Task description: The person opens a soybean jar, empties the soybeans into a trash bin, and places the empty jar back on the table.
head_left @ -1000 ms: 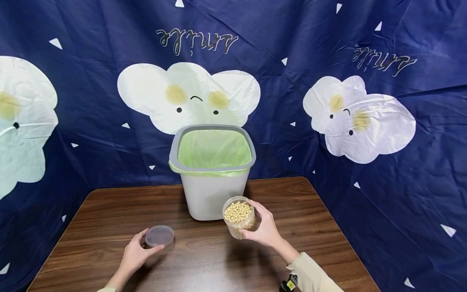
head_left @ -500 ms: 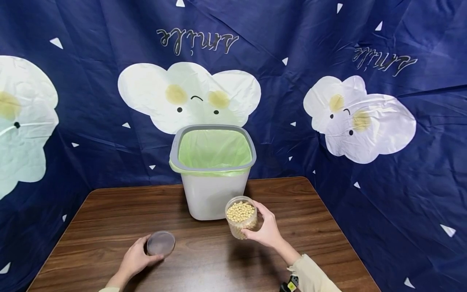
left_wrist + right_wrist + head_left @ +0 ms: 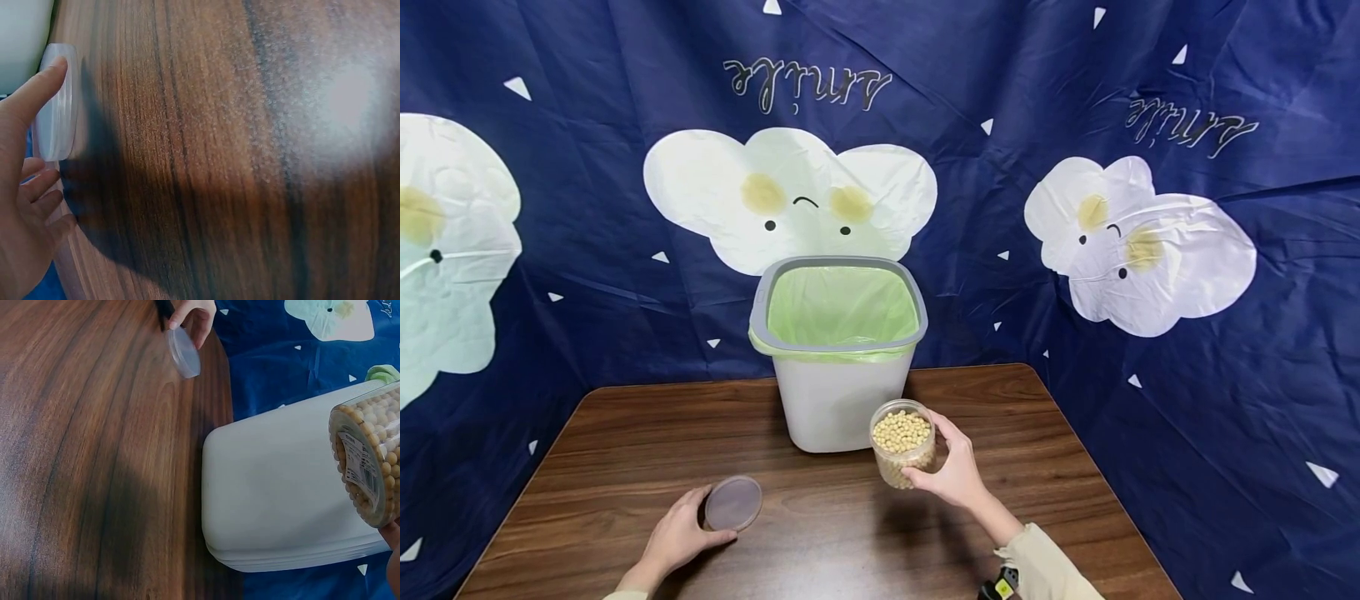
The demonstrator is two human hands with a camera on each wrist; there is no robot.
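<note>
My left hand (image 3: 679,533) pinches a round clear plastic lid (image 3: 733,503) between thumb and fingers, low over the left part of the table. In the left wrist view the lid (image 3: 57,134) appears edge-on, the thumb lying across it. On the other side, my right hand (image 3: 958,477) grips a clear plastic jar (image 3: 904,458) full of small round yellow beans, probably soybeans. Its top is uncovered, and it is held above the table, in front of the bin's right side. A printed label with a barcode shows on the jar's base (image 3: 360,467) in the right wrist view.
Behind the hands stands a white bin (image 3: 842,400) with a grey rim and a green liner bag. The wooden table (image 3: 625,450) ends at a dark blue curtain (image 3: 985,317) printed with clouds. A dark device (image 3: 1000,585) is on my right wrist.
My left hand has come slightly nearer with the lid, whose face now turns more towards the head camera. The right hand has shifted the jar a little to the right.
</note>
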